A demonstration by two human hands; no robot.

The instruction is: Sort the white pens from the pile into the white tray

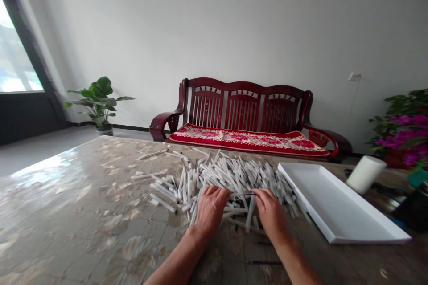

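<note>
Left hand (210, 209): closed in a fingertip pinch on the pale end of a slim pen.
Right hand (272, 213): thumb and finger nipping the dark end of the same pen.
Slim pen (242, 194): one, spanning the gap between the two hands, roughly level, just above the near edge of the heap.
Good handling: from where I stand, I'd hold both ends in one straight line and direct any push or pull along the shaft, since sideways force could bend something so thin. A light pinch close to the middle should steer best.
Heap of pens (217, 173): mostly beyond both hands and touching itself everywhere (dozens upon dozens; I gave up on an exact count), with a few strays left of the left hand.
Dark sticks (265, 262): two I can make out, on the surface (100, 213) close to the right forearm.
White tray (344, 200): one, right of the right hand, beside the heap, nothing visible inside.
White roll (366, 173): one, past the tray, farther right of the right hand.
Settee (242, 87): one, well beyond both hands.
</note>
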